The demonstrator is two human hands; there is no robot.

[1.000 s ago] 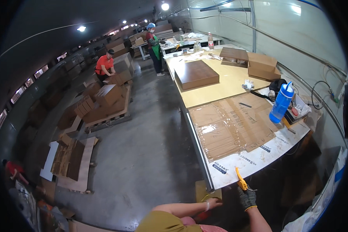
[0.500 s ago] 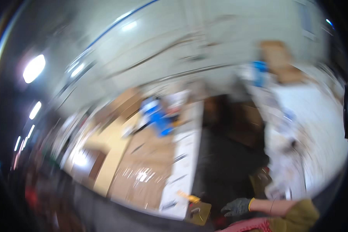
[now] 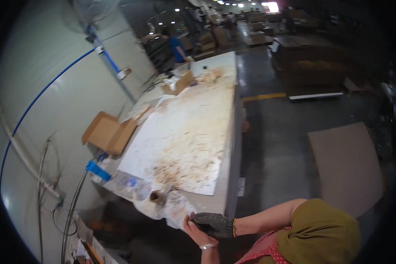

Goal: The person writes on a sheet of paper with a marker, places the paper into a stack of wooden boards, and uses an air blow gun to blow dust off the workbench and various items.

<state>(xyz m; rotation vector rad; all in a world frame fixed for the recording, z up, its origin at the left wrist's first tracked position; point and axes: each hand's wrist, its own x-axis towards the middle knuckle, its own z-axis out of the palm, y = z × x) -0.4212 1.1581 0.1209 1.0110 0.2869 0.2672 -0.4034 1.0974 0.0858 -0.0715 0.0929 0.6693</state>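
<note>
Low in the picture, my two hands meet in front of the near end of a table. My right hand (image 3: 213,223) wears a dark grey knit glove with a yellow cuff edge and comes in from the right under an olive sleeve. Against it rests my left hand (image 3: 199,235), bare, with a pale band at the wrist. The left fingers are stretched out along the gloved fingertips. The gloved fingers look extended too, though part of them is behind the left hand. No object shows between the hands.
The long table (image 3: 226,193) carries a white, brown-stained sheet (image 3: 176,136). An open cardboard box (image 3: 112,134), a blue object (image 3: 97,170) and crumpled plastic (image 3: 138,189) lie along its left and near edges. A cardboard sheet (image 3: 345,165) is on the right. Far off stands a person (image 3: 177,48).
My view has swung right, from a cardboard-covered bench to the white-topped table. My left hand has come into view and now touches my gloved right hand.
</note>
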